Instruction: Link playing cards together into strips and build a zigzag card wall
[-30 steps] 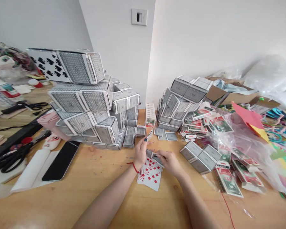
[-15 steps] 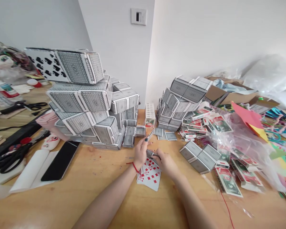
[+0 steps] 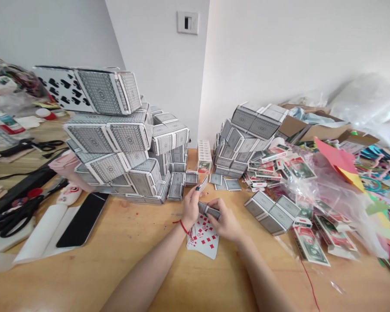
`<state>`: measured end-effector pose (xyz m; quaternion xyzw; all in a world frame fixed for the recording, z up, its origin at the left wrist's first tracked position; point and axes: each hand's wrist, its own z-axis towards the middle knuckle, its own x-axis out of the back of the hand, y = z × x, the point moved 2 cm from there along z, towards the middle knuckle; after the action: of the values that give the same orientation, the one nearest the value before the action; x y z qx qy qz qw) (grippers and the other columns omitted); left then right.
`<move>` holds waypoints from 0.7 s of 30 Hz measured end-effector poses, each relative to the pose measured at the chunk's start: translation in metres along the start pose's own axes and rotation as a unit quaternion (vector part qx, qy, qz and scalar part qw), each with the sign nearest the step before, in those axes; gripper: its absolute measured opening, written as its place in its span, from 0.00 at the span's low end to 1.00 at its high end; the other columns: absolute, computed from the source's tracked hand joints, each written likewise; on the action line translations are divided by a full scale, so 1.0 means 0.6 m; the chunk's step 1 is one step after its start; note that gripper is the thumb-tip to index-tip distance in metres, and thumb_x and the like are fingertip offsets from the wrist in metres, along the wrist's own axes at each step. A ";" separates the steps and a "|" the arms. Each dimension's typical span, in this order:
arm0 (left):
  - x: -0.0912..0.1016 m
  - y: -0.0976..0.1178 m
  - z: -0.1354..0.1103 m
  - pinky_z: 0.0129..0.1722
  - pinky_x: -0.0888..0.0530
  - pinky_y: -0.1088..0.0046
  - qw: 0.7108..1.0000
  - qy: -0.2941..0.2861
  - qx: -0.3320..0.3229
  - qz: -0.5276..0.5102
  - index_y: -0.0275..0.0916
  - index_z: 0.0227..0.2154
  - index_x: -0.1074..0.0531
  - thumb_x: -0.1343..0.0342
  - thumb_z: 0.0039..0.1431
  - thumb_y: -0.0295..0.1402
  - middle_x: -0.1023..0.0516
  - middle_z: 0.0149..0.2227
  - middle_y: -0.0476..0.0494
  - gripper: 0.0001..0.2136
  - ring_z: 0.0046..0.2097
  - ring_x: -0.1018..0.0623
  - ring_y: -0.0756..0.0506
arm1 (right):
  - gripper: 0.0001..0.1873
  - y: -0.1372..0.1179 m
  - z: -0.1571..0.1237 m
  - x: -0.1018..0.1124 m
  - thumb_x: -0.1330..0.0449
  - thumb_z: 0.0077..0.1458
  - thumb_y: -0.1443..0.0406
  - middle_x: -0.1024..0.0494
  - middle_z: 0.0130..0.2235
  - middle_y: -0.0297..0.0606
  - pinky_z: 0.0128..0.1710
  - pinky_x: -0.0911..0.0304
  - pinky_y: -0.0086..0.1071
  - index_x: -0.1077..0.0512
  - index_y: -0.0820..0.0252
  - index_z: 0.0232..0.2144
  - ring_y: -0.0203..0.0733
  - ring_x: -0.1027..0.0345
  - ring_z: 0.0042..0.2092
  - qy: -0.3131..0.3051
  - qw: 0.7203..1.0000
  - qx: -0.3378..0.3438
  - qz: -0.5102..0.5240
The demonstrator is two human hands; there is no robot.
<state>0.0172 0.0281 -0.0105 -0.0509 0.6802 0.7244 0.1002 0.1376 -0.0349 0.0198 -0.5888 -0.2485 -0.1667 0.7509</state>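
Observation:
My left hand (image 3: 191, 207) and my right hand (image 3: 225, 221) meet above the wooden table (image 3: 133, 264). Both are closed on a small grey-backed folded card piece (image 3: 209, 209) held between them. A thin card (image 3: 203, 183) also sticks up from my left fingers. Under my hands lie loose red-pipped playing cards (image 3: 204, 239), face up. A big stack of card-built blocks (image 3: 117, 134) rises to the left of my hands, and a smaller pile of card blocks (image 3: 247, 134) stands behind on the right.
A dark phone (image 3: 82, 219) and white paper (image 3: 45, 234) lie at the left, with black scissors (image 3: 11, 216) beyond. Card boxes (image 3: 308, 245), clear plastic wrap (image 3: 331, 186) and coloured paper (image 3: 341, 162) crowd the right side. A cardboard box (image 3: 312, 128) stands by the wall.
My right hand has moved up and left, closer to my left hand, lifting the folded card piece between them. The stacks have not moved.

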 end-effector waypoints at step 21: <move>0.000 -0.003 -0.001 0.38 0.28 0.69 1.000 0.022 -0.006 0.017 0.37 0.41 0.30 0.57 0.58 0.40 0.25 0.41 0.41 0.17 0.41 0.25 0.44 | 0.10 0.027 0.001 0.007 0.50 0.52 0.64 0.28 0.19 0.33 0.21 0.45 0.26 0.32 0.59 0.24 0.35 0.37 0.20 0.066 0.996 -0.048 -0.028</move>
<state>0.0177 0.0276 -0.0123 -0.0561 0.6786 0.7287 0.0728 0.1494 -0.0300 0.0092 -0.6049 -0.2062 -0.2380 0.7314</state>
